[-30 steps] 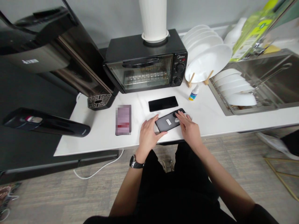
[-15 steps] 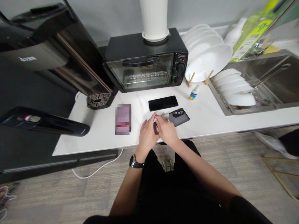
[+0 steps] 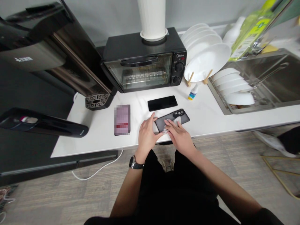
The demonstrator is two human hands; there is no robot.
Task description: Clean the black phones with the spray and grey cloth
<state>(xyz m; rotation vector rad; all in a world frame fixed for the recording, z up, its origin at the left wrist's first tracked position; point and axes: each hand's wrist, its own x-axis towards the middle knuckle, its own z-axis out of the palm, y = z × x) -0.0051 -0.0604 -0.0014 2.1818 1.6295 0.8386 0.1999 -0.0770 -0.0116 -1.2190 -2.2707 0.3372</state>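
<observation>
A dark phone (image 3: 172,118) lies face down on the white counter (image 3: 211,115), its camera bump to the right. My left hand (image 3: 147,136) braces the phone's left end with thumb and fingers. My right hand (image 3: 178,135) presses a small white wipe (image 3: 166,128) onto the back of the phone near its middle. A second black phone (image 3: 162,103) lies flat just behind, screen up. A third phone (image 3: 122,119) lies to the left.
A black toaster oven (image 3: 142,64) stands at the back with a white cylinder (image 3: 152,18) on top. White plates (image 3: 206,59) lean in a rack, a small dropper bottle (image 3: 192,93) in front. A sink (image 3: 262,78) lies to the right, a dark appliance (image 3: 47,47) to the left.
My right hand wiped from the phone's camera end leftward to its left end, then came back toward the middle. My left hand has stayed on the left end.
</observation>
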